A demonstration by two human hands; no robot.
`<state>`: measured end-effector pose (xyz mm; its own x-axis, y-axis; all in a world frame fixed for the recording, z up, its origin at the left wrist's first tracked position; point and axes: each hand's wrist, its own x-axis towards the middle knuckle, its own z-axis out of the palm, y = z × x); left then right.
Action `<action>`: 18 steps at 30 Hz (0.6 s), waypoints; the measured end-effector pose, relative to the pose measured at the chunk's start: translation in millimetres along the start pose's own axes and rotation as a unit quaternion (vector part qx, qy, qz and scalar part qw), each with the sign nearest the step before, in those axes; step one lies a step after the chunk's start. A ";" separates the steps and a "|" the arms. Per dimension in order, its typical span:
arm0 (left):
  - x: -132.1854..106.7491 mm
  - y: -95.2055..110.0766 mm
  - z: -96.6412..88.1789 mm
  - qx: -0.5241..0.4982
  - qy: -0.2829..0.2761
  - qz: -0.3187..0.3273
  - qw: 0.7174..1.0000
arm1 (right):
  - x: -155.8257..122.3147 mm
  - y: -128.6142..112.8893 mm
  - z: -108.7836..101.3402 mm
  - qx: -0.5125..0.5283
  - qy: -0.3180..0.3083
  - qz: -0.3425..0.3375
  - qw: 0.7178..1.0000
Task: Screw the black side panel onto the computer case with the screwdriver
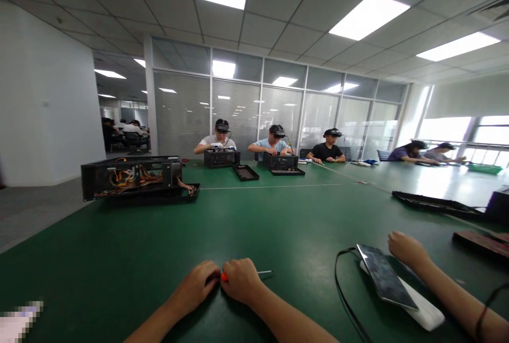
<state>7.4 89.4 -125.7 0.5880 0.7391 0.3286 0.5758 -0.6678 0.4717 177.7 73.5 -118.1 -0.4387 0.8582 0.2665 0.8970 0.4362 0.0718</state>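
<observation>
Both my hands rest on the green table [119,258] at its near edge, knuckles touching. My right hand [240,280] is closed round a screwdriver [225,276]; a bit of its red handle shows between the hands, and its thin metal shaft pokes out to the right. My left hand [196,286] is curled into a fist against the red handle's end. How much of the handle it grips is hidden.
Another person's hand [407,250] lies at the right beside a dark phone [384,276] on a white block, with a black cable [342,290] looping near. An open computer case [131,176] with wires stands left. Several people work on black cases across the table.
</observation>
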 end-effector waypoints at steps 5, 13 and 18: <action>0.6 -0.4 0.4 0.002 -0.002 0.004 1.000 | -1.2 0.5 -1.7 -0.001 -0.005 0.004 1.000; 1.1 -1.5 0.6 -0.009 -0.007 0.001 1.000 | -0.9 1.9 -1.3 0.006 -0.017 0.002 1.000; 1.4 -0.2 -0.1 -0.017 -0.014 -0.001 1.000 | 0.2 2.9 2.8 0.009 -0.016 0.005 1.000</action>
<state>8.1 90.6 -125.3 0.6027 0.7372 0.3054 0.5573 -0.6628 0.5001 180.1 75.7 -120.5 -0.4320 0.8704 0.2362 0.9000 0.4328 0.0512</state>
